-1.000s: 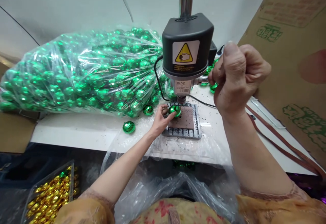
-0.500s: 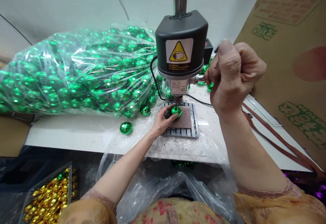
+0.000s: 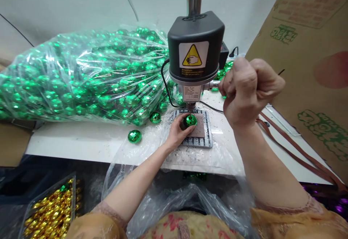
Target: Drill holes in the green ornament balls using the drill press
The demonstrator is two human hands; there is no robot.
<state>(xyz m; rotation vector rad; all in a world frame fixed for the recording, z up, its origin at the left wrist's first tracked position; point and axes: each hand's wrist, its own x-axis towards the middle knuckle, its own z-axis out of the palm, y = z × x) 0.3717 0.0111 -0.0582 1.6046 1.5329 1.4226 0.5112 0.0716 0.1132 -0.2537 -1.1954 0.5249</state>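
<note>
My left hand (image 3: pixel 176 134) grips a shiny green faceted ball (image 3: pixel 191 119) between thumb and fingers. It holds the ball over the brown pad (image 3: pixel 199 131) on the slotted metal base plate (image 3: pixel 209 137), just below and in front of the drill chuck (image 3: pixel 190 106). Above that is the black-topped bench drill press (image 3: pixel 194 28), with a warning sticker on its front. To the right of the machine my right hand (image 3: pixel 248 90) is closed around its feed lever (image 3: pixel 214 84). Most of the lever is hidden by the fist.
A clear bag of green balls (image 3: pixel 81 79) fills the back left. Loose green balls (image 3: pixel 135 136) lie beside it. Plastic sheeting (image 3: pixel 217 159) covers the table's front edge. At right stand a cardboard box (image 3: pixel 307 86) and brown straps (image 3: pixel 296 148). Gold balls (image 3: pixel 49 213) fill a tray at lower left.
My left hand has shifted slightly right and toward me with the green ball, out from under the chuck. My right fist has tipped forward and dropped a little on the lever.
</note>
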